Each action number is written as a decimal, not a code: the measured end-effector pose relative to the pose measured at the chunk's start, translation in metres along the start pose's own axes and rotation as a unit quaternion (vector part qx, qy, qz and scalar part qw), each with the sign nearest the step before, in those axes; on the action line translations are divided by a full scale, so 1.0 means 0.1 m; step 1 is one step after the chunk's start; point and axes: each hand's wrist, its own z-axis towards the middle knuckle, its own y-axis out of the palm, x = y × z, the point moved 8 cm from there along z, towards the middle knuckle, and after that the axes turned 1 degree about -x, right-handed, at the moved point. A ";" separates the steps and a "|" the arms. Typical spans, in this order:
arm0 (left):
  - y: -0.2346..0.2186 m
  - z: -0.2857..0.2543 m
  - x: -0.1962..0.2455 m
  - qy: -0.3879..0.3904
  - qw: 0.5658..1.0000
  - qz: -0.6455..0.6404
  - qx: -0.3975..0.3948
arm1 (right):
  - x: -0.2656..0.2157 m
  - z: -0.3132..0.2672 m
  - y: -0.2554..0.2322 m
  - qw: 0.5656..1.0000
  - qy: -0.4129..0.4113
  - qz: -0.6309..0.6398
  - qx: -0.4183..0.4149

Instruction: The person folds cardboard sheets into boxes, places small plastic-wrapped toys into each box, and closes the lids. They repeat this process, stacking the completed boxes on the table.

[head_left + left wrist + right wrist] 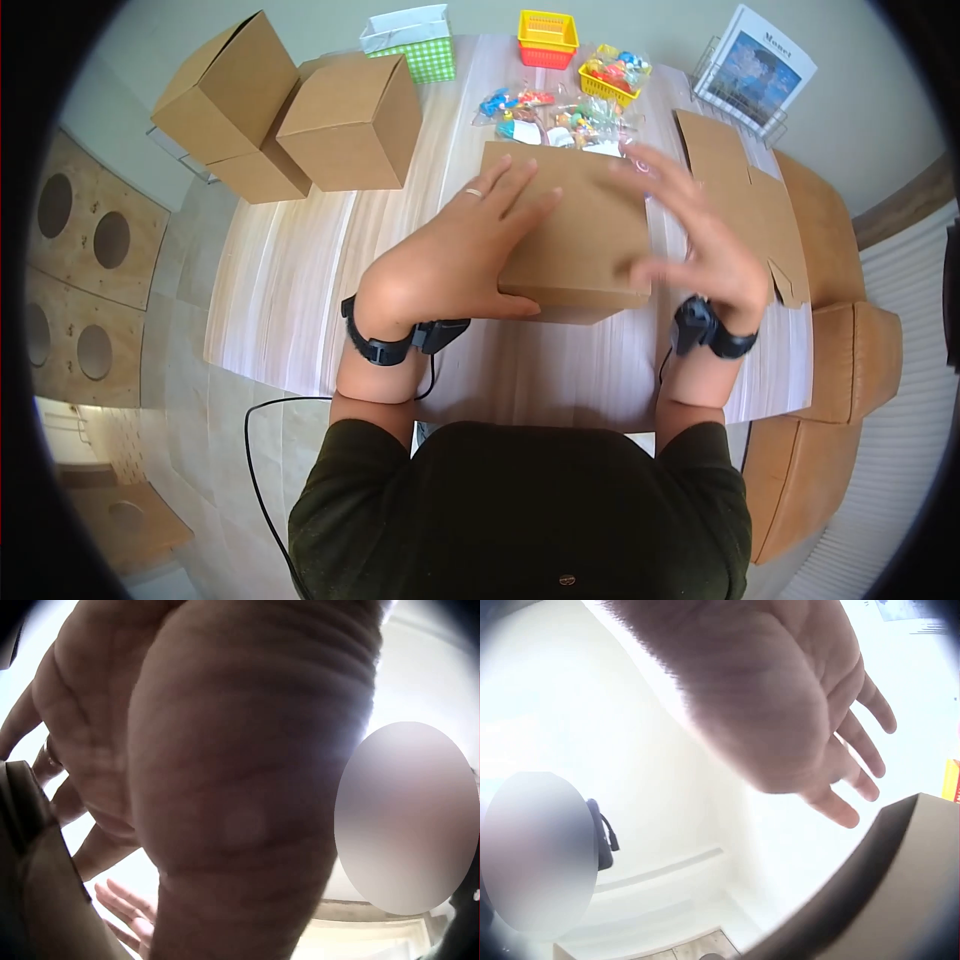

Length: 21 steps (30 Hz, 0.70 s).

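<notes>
A closed brown cardboard box (585, 235) stands on the table in front of the person, in the middle of the head view. The left hand (440, 245), with a ring on one finger, lies along the box's left side, its fingers spread over the top. To the right of the box, the right hand (715, 245) is held up with fingers apart, blurred by motion. In the right wrist view, that hand's fingers (862, 746) extend above the box edge (922, 855) and hold nothing. The left wrist view shows the left palm (97, 727) close to the box's side (52, 885).
Cardboard boxes (345, 135) stand at the left. Behind are a green-checked bag (425, 60), stacked baskets (547, 42), a yellow basket (608, 88) and bagged colourful toys (515, 102). Flat cardboard (740, 190) lies right, near a Monet print (760, 65) in a wire rack.
</notes>
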 end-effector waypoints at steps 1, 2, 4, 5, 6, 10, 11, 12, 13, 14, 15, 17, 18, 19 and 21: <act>0.01 -0.01 0.00 -0.009 1.000 0.003 -0.001 | -0.09 -0.01 0.09 0.999 -0.007 0.003 -0.036; -0.01 0.00 0.00 -0.014 1.000 -0.008 0.006 | -0.13 0.00 0.17 0.998 -0.010 0.001 -0.060; -0.03 0.01 -0.04 -0.022 0.999 -0.034 0.017 | -0.15 0.03 0.34 0.995 -0.014 -0.009 -0.095; -0.05 0.01 -0.06 -0.021 0.999 -0.042 0.026 | -0.15 0.04 0.40 0.994 -0.014 -0.018 -0.107; -0.07 0.01 -0.09 -0.019 0.998 -0.050 0.035 | -0.16 0.04 0.39 0.994 -0.011 -0.001 -0.107; -0.08 0.00 -0.09 -0.019 0.998 -0.030 0.044 | -0.13 0.04 0.38 0.993 -0.006 0.021 -0.113; -0.07 0.00 -0.08 -0.009 0.998 -0.032 0.049 | -0.12 0.04 0.39 0.993 -0.006 0.015 -0.114; -0.06 0.00 -0.07 0.002 0.998 -0.033 0.055 | -0.12 0.03 0.41 0.993 -0.005 0.011 -0.117; -0.05 -0.01 -0.07 0.013 0.997 -0.034 0.062 | -0.13 0.02 0.43 0.993 -0.006 0.006 -0.121; -0.02 -0.01 -0.07 0.022 0.998 -0.020 0.063 | -0.14 0.03 0.44 0.992 -0.009 0.001 -0.124; 0.03 -0.02 -0.06 0.031 0.997 -0.006 0.064 | -0.13 0.02 0.47 0.991 -0.005 -0.025 -0.129; 0.14 -0.04 -0.08 0.054 0.996 0.005 0.070 | -0.12 -0.05 0.52 0.987 0.002 -0.073 -0.143; 0.18 -0.04 -0.11 0.066 0.995 0.005 0.077 | -0.13 -0.07 0.53 0.988 0.012 -0.063 -0.143; 0.21 -0.05 -0.14 0.075 0.993 0.007 0.085 | -0.15 -0.07 0.55 0.988 0.019 -0.051 -0.144; 0.27 -0.08 -0.17 0.102 0.989 -0.043 0.094 | -0.18 -0.07 0.57 0.987 0.030 -0.084 -0.137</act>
